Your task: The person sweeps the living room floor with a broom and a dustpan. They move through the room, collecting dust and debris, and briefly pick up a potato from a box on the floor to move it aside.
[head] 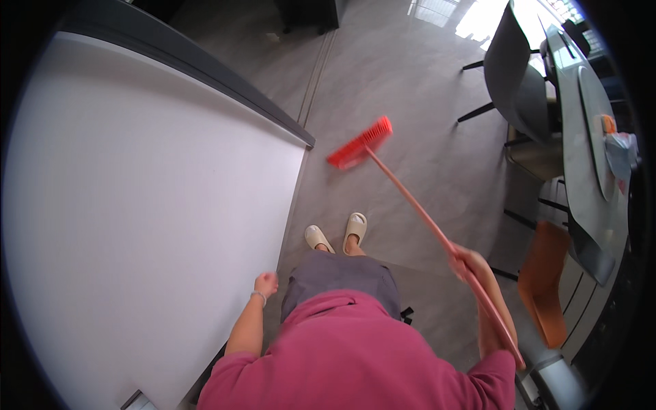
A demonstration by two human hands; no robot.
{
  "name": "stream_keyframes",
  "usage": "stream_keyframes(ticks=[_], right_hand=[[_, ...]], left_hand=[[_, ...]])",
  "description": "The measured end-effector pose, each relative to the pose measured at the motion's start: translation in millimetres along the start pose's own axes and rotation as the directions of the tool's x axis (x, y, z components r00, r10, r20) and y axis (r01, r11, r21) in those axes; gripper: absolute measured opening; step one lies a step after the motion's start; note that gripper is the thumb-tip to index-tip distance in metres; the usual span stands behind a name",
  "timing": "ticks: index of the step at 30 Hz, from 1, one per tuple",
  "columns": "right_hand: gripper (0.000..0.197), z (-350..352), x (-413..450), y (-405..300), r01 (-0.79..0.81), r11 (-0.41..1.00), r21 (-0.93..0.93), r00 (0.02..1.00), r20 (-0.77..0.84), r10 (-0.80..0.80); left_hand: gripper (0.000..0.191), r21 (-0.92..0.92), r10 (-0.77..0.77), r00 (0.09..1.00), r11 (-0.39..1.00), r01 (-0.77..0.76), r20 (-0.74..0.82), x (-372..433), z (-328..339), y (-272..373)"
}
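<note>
A pink broom handle [410, 197] slants from beside my right arm up to a red broom head [361, 143], which is blurred and over the grey floor. My right hand [464, 260] is closed around the handle, whose upper end reaches back past my elbow. At my left side, near the white wall, my left hand [267, 283] is loosely curled, with a bracelet at the wrist. Nothing shows in it. In front of my body are my feet in cream slippers [355, 225], a little below the broom head.
A white wall [169, 179] with a dark edge runs along the left, its corner close to the broom head. On the right are a dining table [576, 118], a grey chair [505, 77] and an orange chair [546, 282]. A floor track [313, 77] lies ahead.
</note>
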State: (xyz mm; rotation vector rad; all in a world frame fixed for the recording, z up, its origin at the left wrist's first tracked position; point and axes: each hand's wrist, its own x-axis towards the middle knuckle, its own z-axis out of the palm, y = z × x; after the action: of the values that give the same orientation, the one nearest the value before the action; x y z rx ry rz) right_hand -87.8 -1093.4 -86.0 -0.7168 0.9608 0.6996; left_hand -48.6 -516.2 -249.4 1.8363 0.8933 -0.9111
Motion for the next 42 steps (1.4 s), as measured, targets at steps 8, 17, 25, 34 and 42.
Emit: stream_keyframes(ticks=[8,17,25,34,42], right_hand=[[0.039,29,-160,81,-0.025,1.000,0.000,0.943,-0.333,0.024],[0.013,54,-58,-52,0.207,0.965,0.164,0.978,-0.023,-0.206],[0.004,237,162,-319,0.529,0.837,0.142,0.699,0.486,-0.525],[0.009,358,232,-361,0.361,0.865,0.349,0.926,-0.021,-0.377],[0.015,302,382,-470,0.133,0.987,-0.090,0.991,0.017,-0.132]], left_hand=[[0.017,0.047,-0.051,0.996,0.998,0.048,0.068,7,29,50],[0.023,0.382,0.519,0.853,0.799,-0.464,-0.050,13,38,79],[0.064,-0.063,0.965,-0.259,-0.262,-0.963,-0.052,-178,133,501],[0.023,-0.247,0.946,-0.137,-0.214,-0.945,-0.294,-151,112,588],[0.014,0.007,0.913,0.329,0.340,-0.940,-0.242,-114,167,647]])
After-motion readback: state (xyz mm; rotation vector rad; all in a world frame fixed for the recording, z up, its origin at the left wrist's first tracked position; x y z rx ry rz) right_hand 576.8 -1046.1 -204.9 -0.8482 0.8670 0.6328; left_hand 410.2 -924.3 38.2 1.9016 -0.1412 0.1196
